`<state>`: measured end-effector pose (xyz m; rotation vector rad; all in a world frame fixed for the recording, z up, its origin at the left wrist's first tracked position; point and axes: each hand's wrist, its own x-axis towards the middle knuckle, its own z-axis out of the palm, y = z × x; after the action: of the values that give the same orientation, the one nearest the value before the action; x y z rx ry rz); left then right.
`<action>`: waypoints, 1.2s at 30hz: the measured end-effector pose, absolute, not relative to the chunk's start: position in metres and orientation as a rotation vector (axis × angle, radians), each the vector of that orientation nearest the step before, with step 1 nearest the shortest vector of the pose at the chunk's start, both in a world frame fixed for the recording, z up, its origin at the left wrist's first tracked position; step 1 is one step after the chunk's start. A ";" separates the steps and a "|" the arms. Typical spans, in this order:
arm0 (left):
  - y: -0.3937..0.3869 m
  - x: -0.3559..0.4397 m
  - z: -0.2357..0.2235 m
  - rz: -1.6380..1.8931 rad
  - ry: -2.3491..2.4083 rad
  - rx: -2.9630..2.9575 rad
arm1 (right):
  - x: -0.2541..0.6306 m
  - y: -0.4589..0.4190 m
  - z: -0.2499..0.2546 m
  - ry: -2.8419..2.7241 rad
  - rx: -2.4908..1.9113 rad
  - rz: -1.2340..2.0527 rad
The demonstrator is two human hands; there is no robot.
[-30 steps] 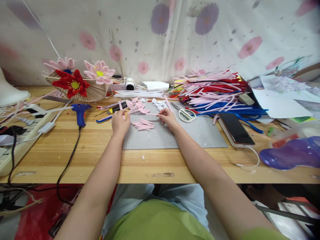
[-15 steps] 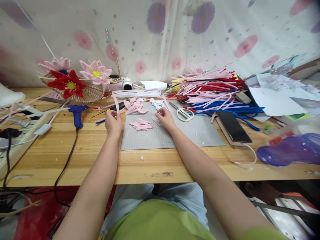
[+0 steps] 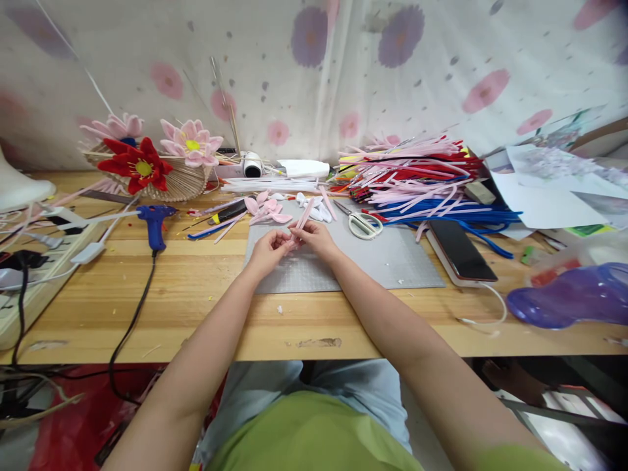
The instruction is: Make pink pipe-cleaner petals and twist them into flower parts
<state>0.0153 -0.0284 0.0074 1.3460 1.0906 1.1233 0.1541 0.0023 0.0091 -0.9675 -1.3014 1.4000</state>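
My left hand point(image 3: 269, 252) and my right hand point(image 3: 316, 239) are together over the grey cutting mat point(image 3: 383, 265), fingertips nearly touching. Both are closed in a pinch at the lower end of a pink pipe cleaner piece point(image 3: 305, 212), which points up and away from me. My fingers cover that lower end. Behind my hands, pink petal shapes point(image 3: 269, 209) and white petal shapes point(image 3: 318, 208) lie at the mat's far edge. Scissors point(image 3: 364, 224) with pale handles rest right of my right hand. The short pink pieces on the mat are mostly hidden by my hands.
A blue glue gun point(image 3: 154, 226) stands on the left, its cord running over the table edge. Behind it are red and pink pipe cleaner flowers point(image 3: 142, 169). Bundled pipe cleaners point(image 3: 417, 173) lie at the back right, near a phone point(image 3: 461, 252) and a purple plastic item point(image 3: 564, 294).
My left hand has moved right from the mat's left edge to meet my right hand. A pink strip now stands up between them; another lies on the table where my left hand was.
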 end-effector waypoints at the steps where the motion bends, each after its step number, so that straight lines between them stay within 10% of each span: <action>1: -0.028 0.013 0.007 1.107 1.087 1.346 | 0.155 0.003 0.009 -1.284 -0.953 1.417; 36: -0.031 -0.001 0.027 1.122 1.030 1.063 | 0.156 -0.011 0.019 -1.465 -0.773 1.827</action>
<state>-0.0013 -0.0308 0.0270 1.0627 1.0299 1.1224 0.1562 -0.0109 0.0191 -0.7730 -1.4651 1.8274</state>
